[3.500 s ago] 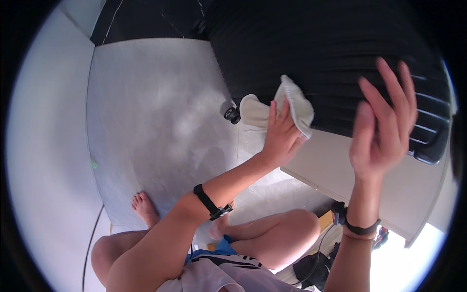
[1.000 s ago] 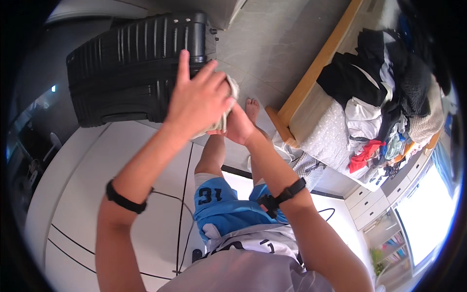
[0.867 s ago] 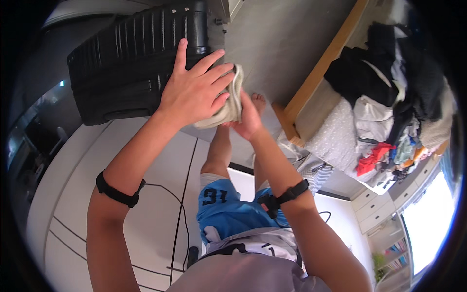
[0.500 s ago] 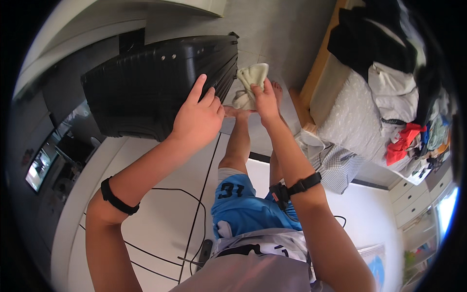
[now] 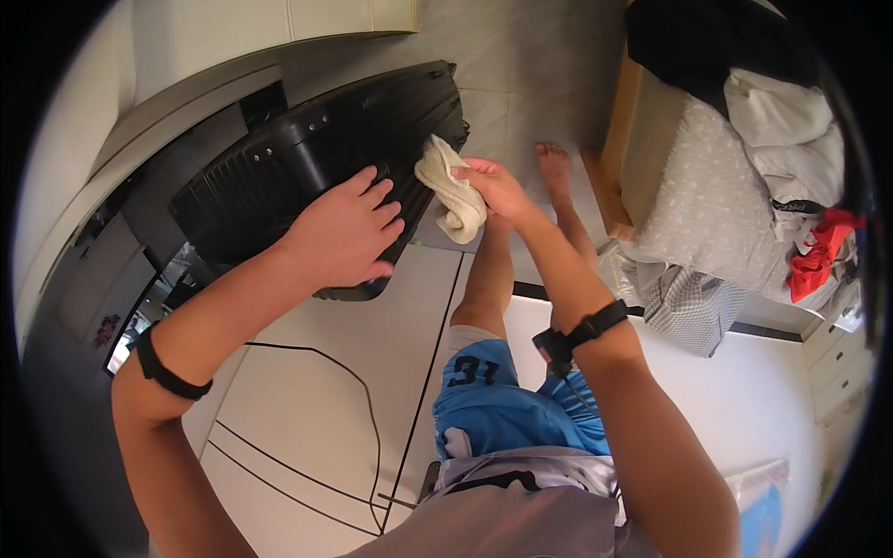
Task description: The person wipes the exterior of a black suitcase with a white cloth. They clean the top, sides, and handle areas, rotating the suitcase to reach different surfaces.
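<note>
A black ribbed hard-shell suitcase (image 5: 307,163) lies tilted on the floor in front of me. My left hand (image 5: 339,232) presses flat on its near side, fingers spread, holding nothing. My right hand (image 5: 493,186) grips a cream cloth (image 5: 451,191) and holds it against the suitcase's right edge, near a corner. Both wrists wear dark bands. My bare legs and blue shorts show below the hands.
A wooden-framed bed (image 5: 698,195) with piled clothes stands at the right. A white cabinet (image 5: 233,37) and dark furniture sit behind the suitcase. A thin black cable (image 5: 363,400) runs across the white floor panels. A checked cloth (image 5: 693,302) lies beside the bed.
The view has swung round the suitcase. My left hand went from raised in the air to flat on the suitcase. My right hand has kept the cloth, now at the suitcase's right edge.
</note>
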`<state>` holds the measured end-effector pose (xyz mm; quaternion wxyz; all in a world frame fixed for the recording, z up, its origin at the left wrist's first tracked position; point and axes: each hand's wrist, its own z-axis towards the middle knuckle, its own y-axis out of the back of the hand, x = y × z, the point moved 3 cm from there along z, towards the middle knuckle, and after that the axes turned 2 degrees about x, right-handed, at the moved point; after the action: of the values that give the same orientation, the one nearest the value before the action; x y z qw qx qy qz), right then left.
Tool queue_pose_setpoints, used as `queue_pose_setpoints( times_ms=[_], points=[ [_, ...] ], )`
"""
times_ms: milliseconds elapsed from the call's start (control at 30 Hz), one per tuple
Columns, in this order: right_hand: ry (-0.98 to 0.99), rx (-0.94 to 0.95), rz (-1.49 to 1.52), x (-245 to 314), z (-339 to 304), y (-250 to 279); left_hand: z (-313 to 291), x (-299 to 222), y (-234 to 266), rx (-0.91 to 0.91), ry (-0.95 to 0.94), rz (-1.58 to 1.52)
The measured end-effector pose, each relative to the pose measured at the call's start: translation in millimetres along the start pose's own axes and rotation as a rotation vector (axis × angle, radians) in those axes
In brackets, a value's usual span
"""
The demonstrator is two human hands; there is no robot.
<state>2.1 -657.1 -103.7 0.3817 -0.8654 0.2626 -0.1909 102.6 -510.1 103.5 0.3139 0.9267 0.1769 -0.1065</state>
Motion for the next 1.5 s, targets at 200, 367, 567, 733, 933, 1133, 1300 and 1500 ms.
queue_pose_setpoints(
  times_ms=[200,367,567,733,933,1133,1300,1500],
  points=[
    [-0.127,0.212,-0.385,32,10,8,-32,30,16,0.143,-0.075,0.017],
    [-0.143,0.226,-0.518,24,34,15,-9,53,3,0.286,-0.144,-0.055],
    [0.123,0.094,-0.949,6,49,-3,-8,47,-7,0.376,-0.252,-0.063],
    [0.324,0.003,-0.516,-8,76,-17,-5,31,-18,0.474,-0.308,-0.016],
    [0.478,0.152,-0.457,1,63,-78,-2,19,-22,0.512,-0.356,-0.022],
    [1.058,0.013,-0.871,4,68,-94,-16,19,-30,0.251,-0.349,-0.081],
    [0.852,0.067,-0.501,-21,84,-99,-39,25,-30,-0.113,-0.280,-0.064],
    [0.986,0.108,-0.891,-19,54,-144,-44,32,-56,-0.845,-0.461,0.046]
  ],
)
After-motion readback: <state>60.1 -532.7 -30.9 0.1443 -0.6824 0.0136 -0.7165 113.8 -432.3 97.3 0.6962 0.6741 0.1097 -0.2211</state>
